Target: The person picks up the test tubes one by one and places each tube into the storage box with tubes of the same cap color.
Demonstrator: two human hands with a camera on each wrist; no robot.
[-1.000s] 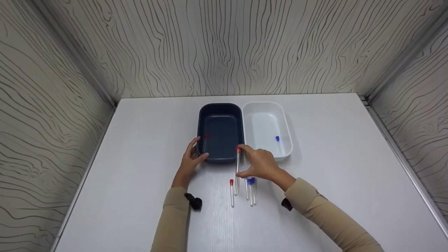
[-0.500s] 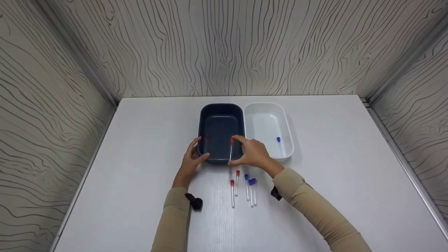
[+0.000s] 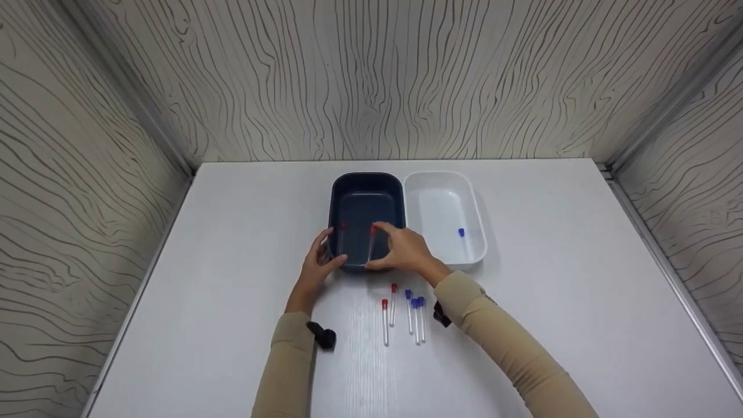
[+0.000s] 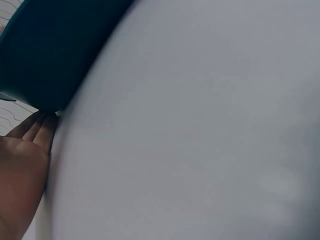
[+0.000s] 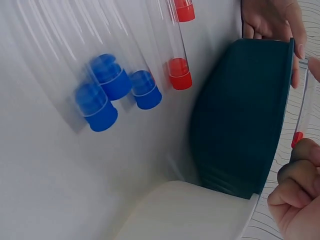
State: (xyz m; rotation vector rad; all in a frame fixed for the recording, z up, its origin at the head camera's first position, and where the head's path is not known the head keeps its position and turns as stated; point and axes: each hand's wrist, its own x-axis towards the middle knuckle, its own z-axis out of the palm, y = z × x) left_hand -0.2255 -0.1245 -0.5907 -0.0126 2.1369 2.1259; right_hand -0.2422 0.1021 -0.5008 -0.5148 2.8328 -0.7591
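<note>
My right hand (image 3: 407,248) holds a clear test tube with a red cap (image 3: 371,242) lengthwise, finger at the cap and thumb at the other end. The tube is over the near half of the dark blue bin (image 3: 366,264). Another red-capped tube (image 3: 342,225) lies inside along the left wall. My left hand (image 3: 315,268) holds the bin's near left corner, fingers against its outer side and thumb at the rim. In the right wrist view, the held test tube (image 5: 305,107) shows above the rim, beside the left hand (image 5: 272,20).
A white bin (image 3: 483,232) adjoins the dark one on its right, with a blue-capped tube (image 3: 461,233) inside. In front of the bins lie two red-capped tubes (image 3: 385,322) and three blue-capped tubes (image 3: 410,313). Patterned walls (image 3: 371,81) enclose the white table (image 3: 232,232).
My right hand has carried the red-capped test tube leftward and away from me, from the bin's near right corner to over its inside. The left hand stays at the bin corner.
</note>
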